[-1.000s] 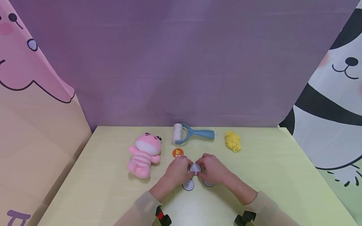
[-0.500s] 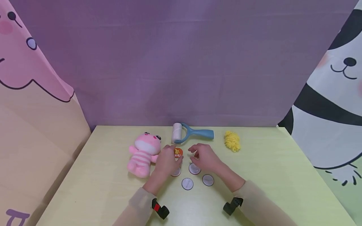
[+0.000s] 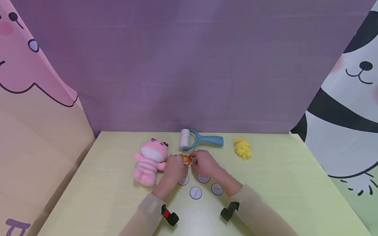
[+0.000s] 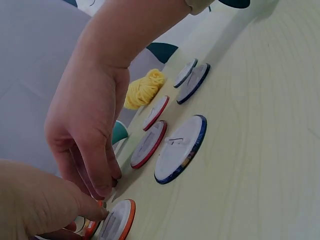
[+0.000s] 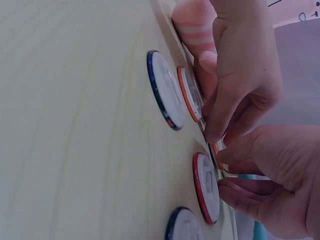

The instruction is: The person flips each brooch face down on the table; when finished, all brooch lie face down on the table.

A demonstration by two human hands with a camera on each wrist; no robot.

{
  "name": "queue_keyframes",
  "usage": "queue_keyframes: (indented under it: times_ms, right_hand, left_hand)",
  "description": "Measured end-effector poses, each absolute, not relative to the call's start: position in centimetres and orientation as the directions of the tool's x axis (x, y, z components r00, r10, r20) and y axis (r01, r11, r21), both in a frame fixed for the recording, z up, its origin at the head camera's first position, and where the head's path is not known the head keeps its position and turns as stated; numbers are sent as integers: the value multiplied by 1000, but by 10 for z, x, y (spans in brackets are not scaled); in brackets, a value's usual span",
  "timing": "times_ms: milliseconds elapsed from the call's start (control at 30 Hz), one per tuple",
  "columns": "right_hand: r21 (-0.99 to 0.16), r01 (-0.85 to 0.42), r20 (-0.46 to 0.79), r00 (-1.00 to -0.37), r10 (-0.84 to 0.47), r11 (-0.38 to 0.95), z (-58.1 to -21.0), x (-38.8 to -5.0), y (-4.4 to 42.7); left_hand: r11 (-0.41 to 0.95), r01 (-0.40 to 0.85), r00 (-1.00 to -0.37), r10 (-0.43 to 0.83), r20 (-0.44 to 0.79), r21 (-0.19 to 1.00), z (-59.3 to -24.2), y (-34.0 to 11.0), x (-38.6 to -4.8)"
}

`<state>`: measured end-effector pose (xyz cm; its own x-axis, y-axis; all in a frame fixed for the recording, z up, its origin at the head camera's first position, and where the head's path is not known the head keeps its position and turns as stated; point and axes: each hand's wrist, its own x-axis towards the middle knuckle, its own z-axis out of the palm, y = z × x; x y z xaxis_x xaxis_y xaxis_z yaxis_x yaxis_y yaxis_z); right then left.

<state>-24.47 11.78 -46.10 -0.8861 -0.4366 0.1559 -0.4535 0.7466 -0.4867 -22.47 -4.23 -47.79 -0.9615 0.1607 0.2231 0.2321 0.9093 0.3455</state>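
An orange-red button badge (image 3: 186,160) lies picture side up between both hands. My left hand (image 3: 174,167) pinches its left edge, and my right hand (image 3: 204,163) has thumb and fingers at its right edge; the fingertips partly hide it. Around the hands lie several more button badges with their white pin backs up. A red-rimmed badge (image 5: 207,187) is closest to my right hand in the right wrist view. Below my left hand is an orange-rimmed badge (image 4: 118,221). A blue-rimmed badge (image 4: 181,149) lies nearer the person. My right forearm partly covers two others.
A pink striped plush toy (image 3: 150,162) lies left of my left hand. Behind the hands is a lint roller (image 3: 206,139) with a blue handle. Yellow yarn (image 3: 242,148) lies to the right on the pale table (image 3: 280,183), which ends at a purple curtain (image 3: 189,65).
Both hands have let go of the middle white-backed badge and moved away from the person to the orange-red badge. The right hand came in from the right to meet the left.
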Motion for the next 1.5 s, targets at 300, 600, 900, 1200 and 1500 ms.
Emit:
queue_keyframes:
  times_ms: [300, 600, 900, 1200, 1500]
  right_hand:
    - [-448, -489, 179, -869, -461, 748, -465, -247, 117]
    - [-553, -396, 138, -911, -388, 733, -468, -248, 127]
    - [-696, -441, 284, -894, -347, 567, -452, -243, 147]
    - [-722, -491, 395, -871, -293, 487, -414, -240, 162]
    - [-756, -478, 425, -878, -221, 447, -397, -236, 165]
  left_hand:
    - [887, 234, -962, 154, 224, 398, -481, -38, -228]
    - [807, 207, -976, 130, 176, 553, -480, -38, -225]
    - [465, 274, -959, 73, 272, 842, -457, -44, -223]
    - [211, 381, -920, -12, 392, 900, -434, -38, -221]
    - [203, 455, -872, -95, 481, 867, -424, -36, -222]
